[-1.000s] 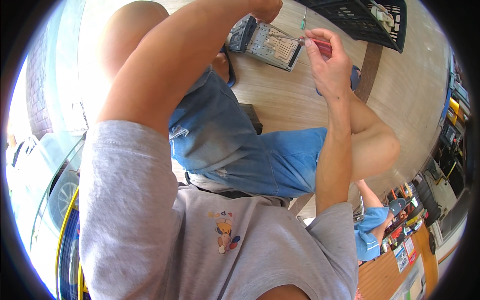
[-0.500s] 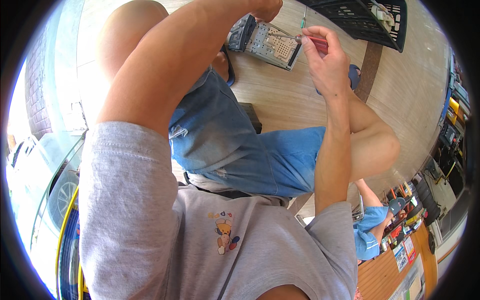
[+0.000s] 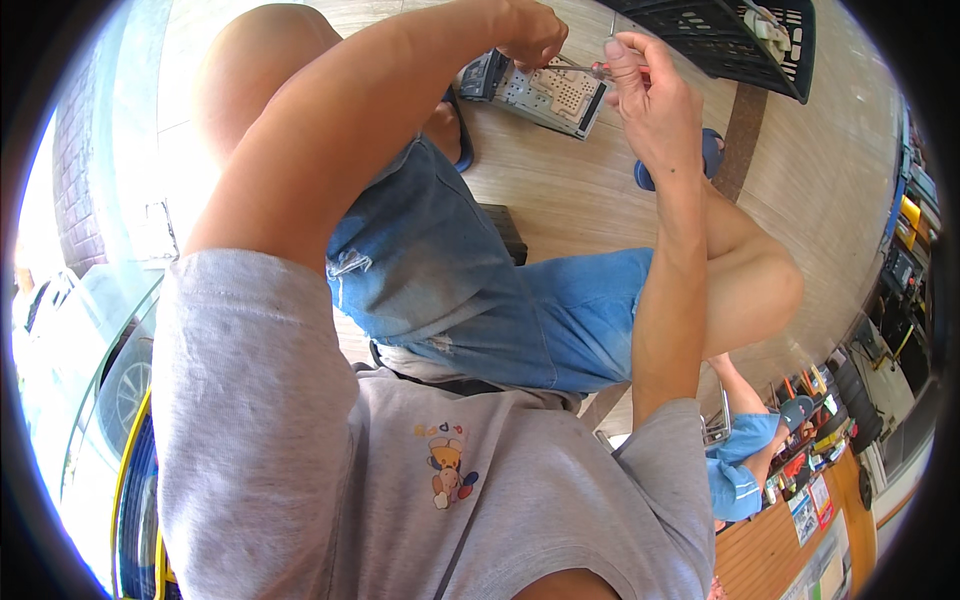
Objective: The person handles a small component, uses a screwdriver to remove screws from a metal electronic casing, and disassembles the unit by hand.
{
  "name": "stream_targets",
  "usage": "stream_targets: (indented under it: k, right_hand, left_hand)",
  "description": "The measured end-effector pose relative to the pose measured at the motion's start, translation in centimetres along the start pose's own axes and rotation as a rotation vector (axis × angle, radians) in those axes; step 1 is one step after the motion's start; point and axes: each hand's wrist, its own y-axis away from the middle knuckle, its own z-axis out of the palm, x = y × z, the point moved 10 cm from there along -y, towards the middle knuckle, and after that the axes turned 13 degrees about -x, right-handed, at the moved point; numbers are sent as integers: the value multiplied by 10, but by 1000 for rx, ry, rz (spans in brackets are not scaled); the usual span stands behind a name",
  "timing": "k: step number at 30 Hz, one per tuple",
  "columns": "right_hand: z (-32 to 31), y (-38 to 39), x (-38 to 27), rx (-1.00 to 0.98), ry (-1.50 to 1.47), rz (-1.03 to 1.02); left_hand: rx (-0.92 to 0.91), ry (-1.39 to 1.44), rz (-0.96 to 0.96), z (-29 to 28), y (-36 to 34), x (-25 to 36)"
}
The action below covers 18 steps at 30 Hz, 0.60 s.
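Observation:
My right hand point(image 3: 657, 108) is closed around the red handle of a screwdriver point(image 3: 601, 70), whose shaft points left. Toward the tip, my left hand point(image 3: 532, 34) has its fingers drawn together; whatever they pinch is too small to make out. Below both hands, a metal-cased electronic unit point(image 3: 566, 100), like a car stereo, lies on the floor. Its perforated top faces up and its black front end is on the left, partly covered by my left hand.
A black slatted plastic crate point(image 3: 690, 42) stands beyond my right hand. My feet, in dark blue sandals point(image 3: 645, 176), are on either side of the unit. A black object point(image 3: 503, 232) lies near my legs. Another person's leg in blue shorts point(image 3: 740, 465) shows at lower right.
My left hand has come down and right to the screwdriver's tip end, over the unit. My right hand has raised its fingers slightly, and the screwdriver lies more level.

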Motion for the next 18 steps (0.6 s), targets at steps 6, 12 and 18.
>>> stream_targets:
  k: [6,12,18]
  right_hand:
    - [-2,4,-21,153,14,-191]
    - [0,-1,-8,123,-17,-122]
    - [-5,3,-20,188,68,-209]
  left_hand:
    - [211,65,81,-7,13,6]
    - [222,1,56,-6,8,9]
    - [334,-47,155,-10,18,20]
